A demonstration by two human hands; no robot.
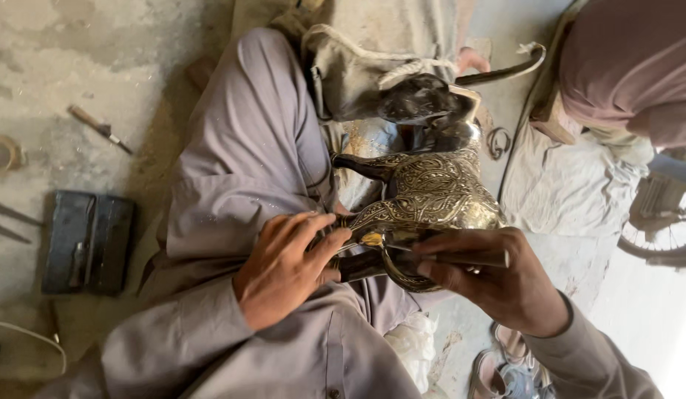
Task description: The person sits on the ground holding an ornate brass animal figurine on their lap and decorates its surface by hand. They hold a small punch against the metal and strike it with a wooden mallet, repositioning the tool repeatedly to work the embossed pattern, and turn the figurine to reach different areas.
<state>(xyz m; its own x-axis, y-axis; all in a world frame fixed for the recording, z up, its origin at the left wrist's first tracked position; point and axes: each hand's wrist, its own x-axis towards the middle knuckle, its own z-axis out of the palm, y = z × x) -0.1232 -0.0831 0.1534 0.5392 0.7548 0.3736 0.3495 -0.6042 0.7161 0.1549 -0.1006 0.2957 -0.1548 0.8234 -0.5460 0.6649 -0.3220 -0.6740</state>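
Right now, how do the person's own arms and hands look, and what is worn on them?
Both hands, left and right, are bare: no gloves, rings or watch visible. Each arm wears a loose grey-mauve long sleeve reaching the wrist. The left sleeve carries fine pale dust specks.

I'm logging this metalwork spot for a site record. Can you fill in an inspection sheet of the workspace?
Surface: dusty concrete floor; work rests on the person's lap.
Job's things: engraved brass animal figure; slim metal tool.
Clutter: dark metal block, small hand tool, sandals, white cloth.
Grippers: left hand steadies the figure; right hand grips the tool.
Cables: thin white cord.
Surroundings: another person, wheel.
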